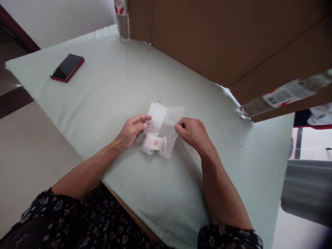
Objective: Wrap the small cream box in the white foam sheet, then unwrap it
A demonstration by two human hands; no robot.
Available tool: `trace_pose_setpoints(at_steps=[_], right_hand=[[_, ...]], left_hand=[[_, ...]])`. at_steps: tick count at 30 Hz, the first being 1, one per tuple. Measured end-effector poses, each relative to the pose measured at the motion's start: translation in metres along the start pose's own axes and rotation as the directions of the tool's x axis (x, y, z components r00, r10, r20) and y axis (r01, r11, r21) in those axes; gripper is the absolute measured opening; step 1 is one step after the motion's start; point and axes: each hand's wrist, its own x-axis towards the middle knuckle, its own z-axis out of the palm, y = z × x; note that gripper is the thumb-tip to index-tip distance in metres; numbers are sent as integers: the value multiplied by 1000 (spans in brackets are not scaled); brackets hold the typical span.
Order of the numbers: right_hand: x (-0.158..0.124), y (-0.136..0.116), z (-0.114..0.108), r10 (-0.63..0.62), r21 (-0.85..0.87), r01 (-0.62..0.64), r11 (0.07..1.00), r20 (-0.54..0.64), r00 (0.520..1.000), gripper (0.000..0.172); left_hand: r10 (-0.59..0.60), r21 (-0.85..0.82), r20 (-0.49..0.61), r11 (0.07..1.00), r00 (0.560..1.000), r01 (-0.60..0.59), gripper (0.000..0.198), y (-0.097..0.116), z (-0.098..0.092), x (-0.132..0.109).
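Note:
A translucent sheet of bubble wrap point(169, 129) lies partly unfolded on the pale green tablecloth. At its near side, a small cream-coloured object point(157, 143) with a reddish mark shows between folds of the wrap; its kind cannot be made out. My left hand point(132, 131) grips the wrap's left edge, thumb below and fingers above. On the opposite side, my right hand point(193, 133) is closed in a pinch on the right edge of the sheet.
A red-cased phone point(67, 67) rests at the far left of the table point(109, 83). Large brown cardboard point(207, 38) stands along the back, with one upright water bottle point(121, 20) and another bottle point(282, 95) against it. A grey stool-like object point(308, 190) is at the right.

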Motion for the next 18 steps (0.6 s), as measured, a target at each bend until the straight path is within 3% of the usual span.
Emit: trace_pose_setpoints(at_steps=[3,6,9,12,18], right_hand=[[7,12,2,-1,40,-3,999,93,996,22],[7,15,0,16,-4,-16,1000,33,999,27],[0,11,-10,14,34,-11,999,-103,995,27],[-9,0,-17,-85,171,110,979,-144,986,25],[-7,-10,3,-252,185,228,956,117,961,29]], left_hand=[[167,298,-70,944,983,-139,35,3,2,-3],[374,574,-44,768,927,-283,33,8,2,-9],[333,621,20,734,943,-273,38,11,4,-15],[293,657,16,717,956,-231,41,11,6,-17],[266,704,8,683,964,-194,18,7,8,-13]])
